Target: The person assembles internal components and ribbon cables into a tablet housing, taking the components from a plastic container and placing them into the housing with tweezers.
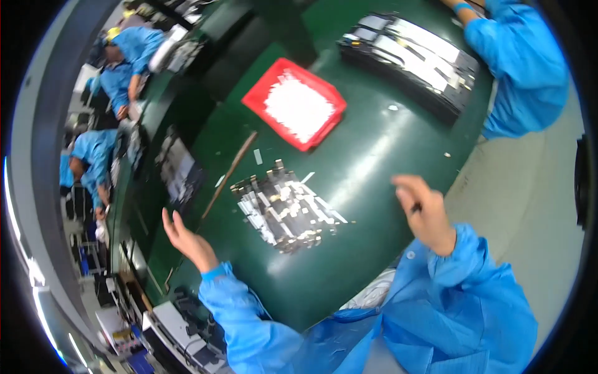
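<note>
Small metal parts [286, 209] between two raised hands

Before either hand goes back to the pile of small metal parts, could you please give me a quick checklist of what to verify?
1. Left hand empty: ok, open, fingers spread, off the pile.
2. Right hand empty: cannot tell, fingers curled, something dark may be pinched.
3. Pile of metal parts between both hands: ok.
4. Thin rod apart from pile: ok.
5. Red tray away from hands: ok.
</note>
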Tool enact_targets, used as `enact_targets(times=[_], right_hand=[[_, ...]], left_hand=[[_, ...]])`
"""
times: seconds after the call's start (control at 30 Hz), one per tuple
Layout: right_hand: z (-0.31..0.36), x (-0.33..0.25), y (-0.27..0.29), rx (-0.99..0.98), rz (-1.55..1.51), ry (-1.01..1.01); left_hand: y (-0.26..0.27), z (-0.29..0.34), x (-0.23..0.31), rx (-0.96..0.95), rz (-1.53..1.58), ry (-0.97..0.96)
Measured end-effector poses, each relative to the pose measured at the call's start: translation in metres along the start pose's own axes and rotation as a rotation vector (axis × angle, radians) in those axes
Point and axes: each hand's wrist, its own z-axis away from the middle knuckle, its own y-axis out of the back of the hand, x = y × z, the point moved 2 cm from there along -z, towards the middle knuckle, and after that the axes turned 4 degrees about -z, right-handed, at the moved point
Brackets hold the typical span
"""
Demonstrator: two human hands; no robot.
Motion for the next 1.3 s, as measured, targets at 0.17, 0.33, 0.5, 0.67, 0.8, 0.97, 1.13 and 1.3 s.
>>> enact_targets(times=[0.17,0.33,0.5,0.67,0.8,0.97,1.13,1.3], right_hand=[[-0.082,0.049,0.090,0.425,-0.017,0.047],[-0.139,0.090,0.152,0.564,0.364,0.289],[-0.159,0.140,0.152,0.614,-0.187,-0.052],[-0.164,0.128,0.159,0.391,-0.127,-0.081],[-0.139,0.125,0.156,0.282,-0.105,-0.078],[-0.095,0.102,0.143,0.321,-0.137,-0.073],[-0.059,0.095,0.155,0.254,-0.446,-0.176],[-0.029,0.096,0.142,0.278,-0.797,-0.311]], left_hand=[[-0.015,0.094,0.058,-0.138,0.140,0.030],[-0.070,0.189,0.111,-0.720,0.334,0.209],[-0.138,0.240,0.138,-1.154,0.597,0.532],[-0.208,0.254,0.160,-1.234,0.755,0.648],[-0.236,0.252,0.181,-1.167,0.865,0.893],[-0.236,0.246,0.186,-1.033,0.707,1.114],[-0.232,0.258,0.185,-1.097,0.496,0.697],[-0.220,0.246,0.170,-1.097,0.671,0.752]])
